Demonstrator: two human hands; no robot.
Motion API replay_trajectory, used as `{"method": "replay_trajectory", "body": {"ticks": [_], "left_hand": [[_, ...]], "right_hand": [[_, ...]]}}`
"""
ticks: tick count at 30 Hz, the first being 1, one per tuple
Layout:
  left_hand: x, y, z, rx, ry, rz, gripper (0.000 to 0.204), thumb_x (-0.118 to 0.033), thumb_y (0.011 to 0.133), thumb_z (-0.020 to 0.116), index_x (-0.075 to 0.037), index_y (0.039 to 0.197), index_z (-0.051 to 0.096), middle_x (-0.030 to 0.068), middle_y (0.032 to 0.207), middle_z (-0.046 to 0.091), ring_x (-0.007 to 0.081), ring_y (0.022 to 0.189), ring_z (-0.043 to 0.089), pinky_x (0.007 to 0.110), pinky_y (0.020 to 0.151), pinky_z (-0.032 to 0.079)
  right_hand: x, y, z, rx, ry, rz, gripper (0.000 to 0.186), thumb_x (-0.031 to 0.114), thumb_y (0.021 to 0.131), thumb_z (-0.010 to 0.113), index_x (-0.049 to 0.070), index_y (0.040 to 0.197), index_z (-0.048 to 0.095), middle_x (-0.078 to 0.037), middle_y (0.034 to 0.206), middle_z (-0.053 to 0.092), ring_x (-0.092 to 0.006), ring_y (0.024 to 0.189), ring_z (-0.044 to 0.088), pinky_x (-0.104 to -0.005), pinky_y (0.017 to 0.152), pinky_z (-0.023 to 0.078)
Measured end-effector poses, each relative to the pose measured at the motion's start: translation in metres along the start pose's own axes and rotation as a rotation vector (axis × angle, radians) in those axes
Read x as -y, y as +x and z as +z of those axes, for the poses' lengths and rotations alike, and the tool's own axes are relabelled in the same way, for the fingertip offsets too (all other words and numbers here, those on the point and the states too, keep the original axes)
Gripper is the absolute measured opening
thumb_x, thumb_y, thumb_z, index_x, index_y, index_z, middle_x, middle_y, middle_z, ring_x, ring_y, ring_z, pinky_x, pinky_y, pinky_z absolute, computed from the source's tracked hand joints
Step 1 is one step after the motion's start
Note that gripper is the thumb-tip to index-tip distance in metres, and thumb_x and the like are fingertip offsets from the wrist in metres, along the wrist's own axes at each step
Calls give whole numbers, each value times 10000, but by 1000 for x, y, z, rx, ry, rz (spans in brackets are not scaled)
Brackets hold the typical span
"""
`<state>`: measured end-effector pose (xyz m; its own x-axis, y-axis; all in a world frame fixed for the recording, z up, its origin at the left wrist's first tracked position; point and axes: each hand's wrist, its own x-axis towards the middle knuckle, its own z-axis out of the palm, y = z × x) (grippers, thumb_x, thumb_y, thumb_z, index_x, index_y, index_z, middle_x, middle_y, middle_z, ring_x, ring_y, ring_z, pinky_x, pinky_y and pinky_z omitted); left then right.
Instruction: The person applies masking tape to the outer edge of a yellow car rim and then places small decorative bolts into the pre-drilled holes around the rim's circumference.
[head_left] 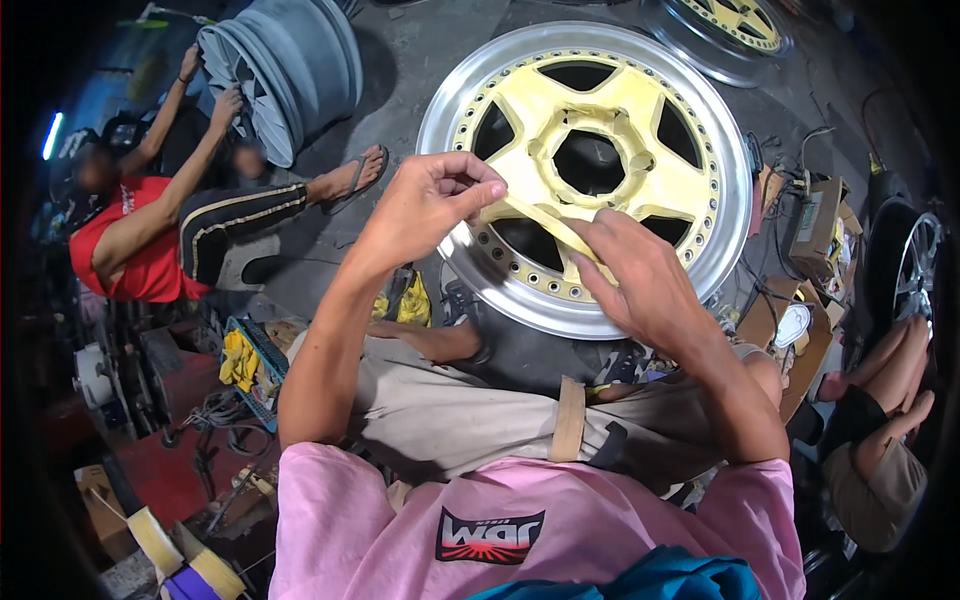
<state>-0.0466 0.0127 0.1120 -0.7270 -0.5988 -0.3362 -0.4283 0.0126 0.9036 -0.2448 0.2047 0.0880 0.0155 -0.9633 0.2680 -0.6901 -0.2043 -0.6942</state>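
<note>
A strip of yellow masking tape (541, 217) stretches between my hands, above the lower left of a large car wheel. My left hand (440, 205) is closed, pinching the strip's upper end between thumb and fingertips. At its lower end my right hand (640, 268) has its fingers and thumb on the tape, over the wheel's lower edge. The wheel (625, 92) lies face up before me. Pale yellow tape covers its spokes and hub area, while the outer lip is bare polished metal. Small round holes ring the yellow face.
At the left, a person in a red shirt (140, 235) grips a grey wheel (310, 70) standing on edge. Another yellow-faced wheel (735, 20) lies at the far right. Cardboard boxes (822, 235) stand to the right, near another person's legs (890, 400). Tape rolls (155, 540) sit at lower left.
</note>
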Motion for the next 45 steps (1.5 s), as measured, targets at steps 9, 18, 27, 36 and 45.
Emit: {"method": "replay_trajectory", "body": {"ticks": [9, 18, 27, 36, 45], "left_hand": [[59, 14, -12, -100, 278, -84, 193, -131, 903, 780, 41, 991, 772, 86, 764, 742, 78, 688, 653, 268, 619, 520], [76, -4, 16, -143, 640, 199, 140, -75, 867, 778, -3, 987, 778, 170, 841, 700, 259, 657, 640, 368, 643, 504], [81, 1, 20, -204, 658, 304, 135, -43, 863, 772, 10, 987, 762, 159, 855, 700, 269, 703, 677, 373, 664, 523], [79, 5, 19, -282, 653, 304, 161, -66, 825, 817, 24, 941, 753, 159, 820, 721, 250, 678, 693, 348, 665, 548], [79, 23, -14, -156, 598, -61, 261, -265, 818, 871, -20, 822, 782, 51, 648, 691, 80, 579, 586, 275, 560, 470]], "right_hand": [[1, 20, 29, 259, -38, 207, 330, 132, 972, 581, 43, 1278, 666, -197, 859, 674, -388, 793, 674, -461, 726, 525], [4, 27, 46, 718, -2, 310, 473, 116, 920, 584, 8, 1381, 596, -258, 828, 706, -428, 815, 701, -511, 810, 548], [3, 29, 48, 740, -112, 272, 649, 164, 845, 694, -21, 1441, 515, -262, 838, 718, -426, 841, 715, -504, 829, 563], [6, 26, 50, 736, -151, 277, 681, 172, 842, 717, -32, 1456, 502, -250, 843, 726, -413, 818, 724, -487, 806, 577], [6, 22, 53, 712, -155, 254, 675, 195, 856, 731, -36, 1448, 505, -242, 821, 723, -411, 798, 725, -484, 762, 581]]}}
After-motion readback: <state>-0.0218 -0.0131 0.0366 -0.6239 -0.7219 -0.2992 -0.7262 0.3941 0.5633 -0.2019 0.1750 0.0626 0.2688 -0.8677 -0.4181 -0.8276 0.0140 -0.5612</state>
